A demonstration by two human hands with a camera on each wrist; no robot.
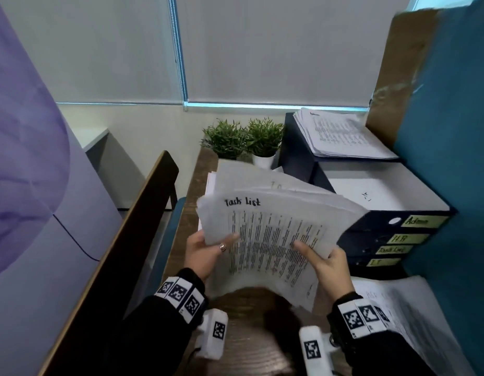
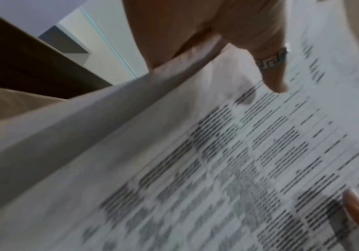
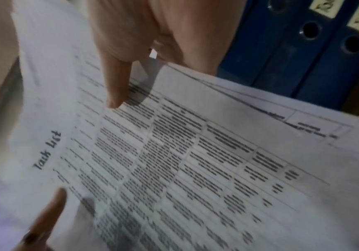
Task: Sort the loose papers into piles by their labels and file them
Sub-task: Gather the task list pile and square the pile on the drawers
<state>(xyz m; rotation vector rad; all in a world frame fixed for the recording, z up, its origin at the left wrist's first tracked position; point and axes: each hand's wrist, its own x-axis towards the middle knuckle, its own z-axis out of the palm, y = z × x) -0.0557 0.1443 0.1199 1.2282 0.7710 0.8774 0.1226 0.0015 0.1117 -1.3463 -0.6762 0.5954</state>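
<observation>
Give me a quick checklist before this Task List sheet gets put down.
1. Top sheet label readable: ok, the sheet reads "Task List".
2. Hold on the stack: ok, left hand and right hand each grip a side, thumbs on top.
3. Matching binder present: ok, one binder in the pile at right seems to carry a "Task List" label.
4. That binder reachable: not ok, it lies under two other binders.
5. Existing piles: ok, papers headed "Admin" lie on the top binder; another pile lies by the right wrist, label cannot tell.
</observation>
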